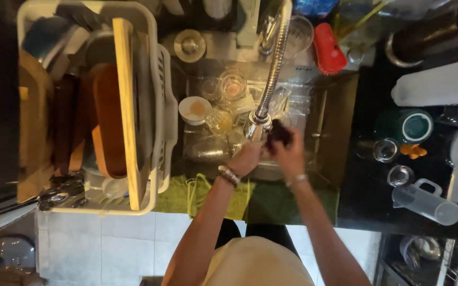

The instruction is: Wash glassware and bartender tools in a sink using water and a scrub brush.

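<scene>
Both my hands are over the sink (324, 114), just under the head of the pull-down faucet (267, 87). My right hand (288, 156) grips a small dark object (279, 132), held up near the faucet head. My left hand (246, 159), with a beaded bracelet on the wrist, is curled against the same spot; what it holds is hidden. Several clear glasses (232, 85) and a small white bowl (194, 109) lie in the sink basin behind the hands.
A white dish rack (152, 58) with wooden boards and dishes stands on the left. A green towel (178, 193) hangs over the sink's front edge. On the dark counter to the right are a teal mug (415, 126), glasses, a clear measuring jug (425, 202) and a red item (327, 50).
</scene>
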